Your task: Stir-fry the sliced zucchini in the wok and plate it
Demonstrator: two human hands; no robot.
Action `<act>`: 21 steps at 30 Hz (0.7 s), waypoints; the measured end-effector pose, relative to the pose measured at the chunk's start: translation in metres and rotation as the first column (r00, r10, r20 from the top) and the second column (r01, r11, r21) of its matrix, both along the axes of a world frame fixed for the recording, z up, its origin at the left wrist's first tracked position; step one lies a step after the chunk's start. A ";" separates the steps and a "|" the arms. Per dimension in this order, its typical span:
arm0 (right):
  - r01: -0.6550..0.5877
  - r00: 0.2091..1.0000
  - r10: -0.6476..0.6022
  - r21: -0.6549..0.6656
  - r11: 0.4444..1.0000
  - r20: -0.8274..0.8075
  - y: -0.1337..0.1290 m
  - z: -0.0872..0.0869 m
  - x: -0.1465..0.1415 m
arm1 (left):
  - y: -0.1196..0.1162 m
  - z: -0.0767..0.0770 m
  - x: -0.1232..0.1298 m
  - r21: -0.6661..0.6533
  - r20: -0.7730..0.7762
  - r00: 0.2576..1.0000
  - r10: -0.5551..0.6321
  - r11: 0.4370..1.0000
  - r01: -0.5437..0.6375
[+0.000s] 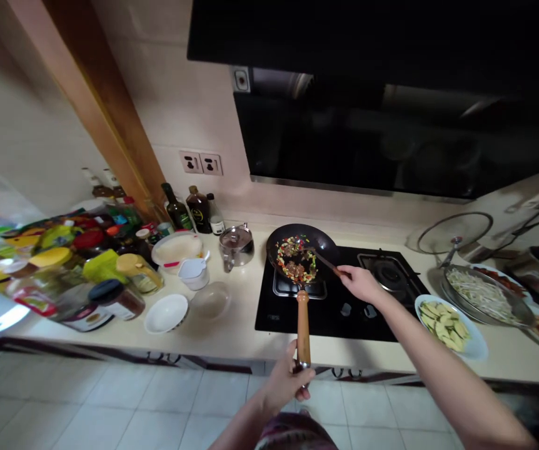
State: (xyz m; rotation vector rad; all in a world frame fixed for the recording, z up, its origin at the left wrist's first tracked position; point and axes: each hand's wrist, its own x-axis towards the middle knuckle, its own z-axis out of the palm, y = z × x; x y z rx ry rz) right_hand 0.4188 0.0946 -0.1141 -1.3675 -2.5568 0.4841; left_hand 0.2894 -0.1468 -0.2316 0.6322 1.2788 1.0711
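Currently, the head view, my only one, shows me both hands at work over the stove (344,328). The left hand (291,378) is curled round the far end of the wooden handle (302,325), just past the front edge of the table (246,278). The wok (322,236) itself sits over the left burner, and in it lies a loose mix of diced food (297,273), red, green and yellow bits with a browner clump toward the near side. The right hand (359,284) comes in from the right, its fingers closed on the grip of a spatula (326,260) whose tip reaches in among the dice; I cannot make out exactly how the blade meets the metal. I judge the step in hand to be stirring, with the food roughly ringed and not evenly spread. To my mind the next move calls for a firm left hold, so the wok doesn't swivel, and a low sweep of the blade beneath the brown clump to break it up. Pale green slices (444,324) and bean sprouts (481,294) wait to the right of the stove, while a white bowl (166,312) stands well apart on the left.
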 end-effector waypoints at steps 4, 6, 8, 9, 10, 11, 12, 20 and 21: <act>-0.048 0.998 0.046 -0.046 0.998 -0.042 0.000 0.002 0.008 | 0.002 0.002 0.000 0.006 0.002 1.000 -0.010 1.000 0.010; -0.132 0.991 0.129 -0.106 0.986 -0.033 -0.003 0.013 0.038 | 0.002 0.003 -0.001 0.005 0.007 1.000 -0.015 1.000 0.014; -0.180 0.984 0.180 -0.132 0.975 -0.008 -0.004 0.022 0.058 | 0.002 0.002 -0.001 0.003 0.011 1.000 -0.012 1.000 0.012; -0.175 0.984 0.176 -0.118 0.978 0.005 -0.001 0.023 0.059 | 0.003 0.002 -0.001 0.007 0.007 1.000 -0.020 1.000 0.020; -0.148 0.989 0.150 -0.088 0.985 0.012 0.002 0.021 0.054 | 0.003 0.001 -0.001 0.012 -0.001 1.000 -0.029 1.000 0.029; -0.114 0.993 0.115 -0.053 0.992 0.011 0.007 0.017 0.043 | 0.003 0.000 -0.001 0.017 -0.013 0.999 -0.040 0.999 0.040; -0.083 0.997 0.083 -0.022 0.996 -0.001 0.012 0.012 0.028 | 0.004 -0.002 -0.001 0.019 -0.026 0.998 -0.052 0.998 0.052; -0.187 0.982 0.184 -0.077 0.979 -0.045 0.012 0.022 0.025 | 0.006 -0.005 -0.004 0.018 -0.042 0.995 -0.090 0.996 0.091; -0.210 0.978 0.208 -0.100 0.973 -0.035 0.009 0.029 0.038 | 0.006 -0.004 -0.005 0.012 -0.044 0.994 -0.096 0.995 0.096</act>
